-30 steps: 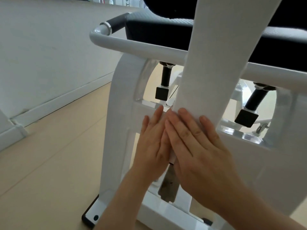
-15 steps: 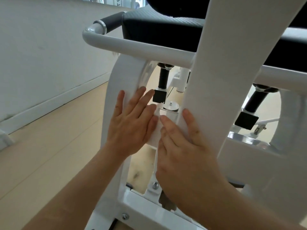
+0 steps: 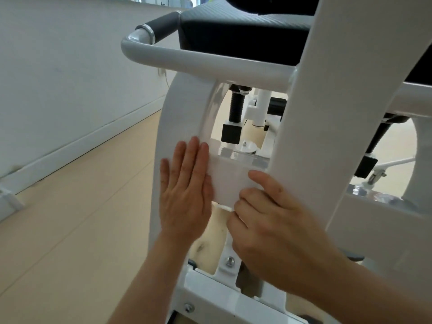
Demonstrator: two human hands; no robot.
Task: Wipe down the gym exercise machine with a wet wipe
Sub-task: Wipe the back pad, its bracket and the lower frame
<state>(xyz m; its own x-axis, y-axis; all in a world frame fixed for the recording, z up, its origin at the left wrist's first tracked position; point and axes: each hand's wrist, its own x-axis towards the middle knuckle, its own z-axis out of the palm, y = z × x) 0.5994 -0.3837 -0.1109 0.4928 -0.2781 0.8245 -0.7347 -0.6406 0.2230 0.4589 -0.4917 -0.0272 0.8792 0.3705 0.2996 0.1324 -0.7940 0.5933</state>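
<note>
The white frame of the gym exercise machine (image 3: 315, 118) fills the right side of the view, seen from low down near the floor (image 3: 77, 225). The wet wipe (image 3: 230, 183) lies spread flat over the short crossbar that joins the curved upright (image 3: 180, 118) to the broad slanted beam, and it sits between the two hands; white on white, its exact outline is hard to make out, though a rolled lower edge shows just under the crossbar. The left hand (image 3: 187, 192) lies flat against the curved upright, its fingers (image 3: 194, 157) straight, released and close together, pointing up, with the hand's inner side at the wipe's left edge. The right hand (image 3: 278, 232) is at the wipe's right edge, where the crossbar meets the slanted beam: its thumb reaches up along the beam and its fingers (image 3: 247, 197) are curled, grasping the wipe's edge. Above the hands a rounded tube (image 3: 210, 64) runs across, ending in a black grip (image 3: 163, 24), with the black seat pad (image 3: 238, 26) behind it. Through the opening in the frame a black threaded post with a square foot (image 3: 232, 132) hangs down. A bolt (image 3: 230, 261) shows on the base below the right hand. A pale wall (image 3: 58, 66) with a skirting board runs along the left.
</note>
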